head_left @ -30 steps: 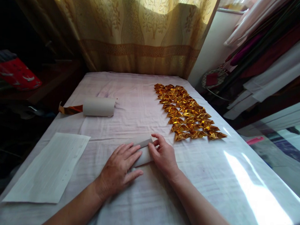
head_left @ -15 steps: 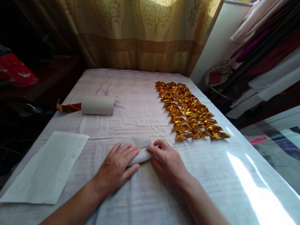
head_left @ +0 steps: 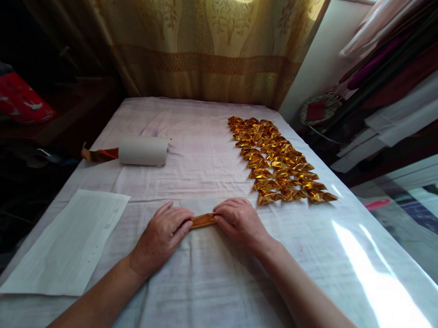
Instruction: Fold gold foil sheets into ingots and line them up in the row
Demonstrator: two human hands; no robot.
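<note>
A narrow strip of gold foil paper (head_left: 203, 221) lies across the front middle of the cloth, folded along its length. Its left end is pinched in my left hand (head_left: 167, 232), and its right end is pinched in my right hand (head_left: 240, 223). Just beyond the strip, a pale piece of paper (head_left: 199, 203) shows flat between my hands; whether it is joined to the strip I cannot tell. Several folded gold foil ingots (head_left: 277, 161) stand in tight rows to the right, beyond my right hand.
At the left, a white roll (head_left: 143, 151) has a gold foil strip (head_left: 101, 155) sticking out of its end. A white paper sheet (head_left: 66, 244) lies nearer me. Cloth covers the table (head_left: 184, 298). A curtain (head_left: 209, 47) hangs behind; clothes (head_left: 407, 95) hang at the right.
The pale paper that curled up under my fingers now shows a gold folded edge toward me. My hands have shifted to hold its two ends.
</note>
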